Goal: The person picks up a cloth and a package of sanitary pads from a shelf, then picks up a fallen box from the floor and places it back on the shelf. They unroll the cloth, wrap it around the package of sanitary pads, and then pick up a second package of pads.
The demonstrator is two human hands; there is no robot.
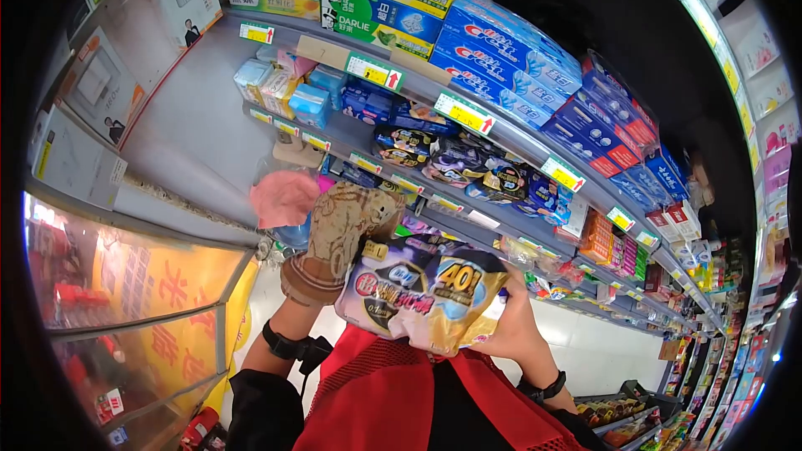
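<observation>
A pack of sanitary pads (418,296), white, purple and gold with a large "40" on it, is held up in front of my chest. My right hand (514,321) grips its right edge, fingers partly behind it. My left hand (355,221), under a tan patterned glove-like covering with a brown cuff, is at the pack's upper left side. Its fingertips are hidden. Beyond the pack, similar dark packs (455,159) sit on the middle shelf.
Toothpaste boxes (501,58) fill the upper shelf, above price tags (464,114). Small tissue packs (310,105) stand at the shelf's left end. A pink item (284,198) is near my left hand. A glass-fronted case (142,284) borders the left.
</observation>
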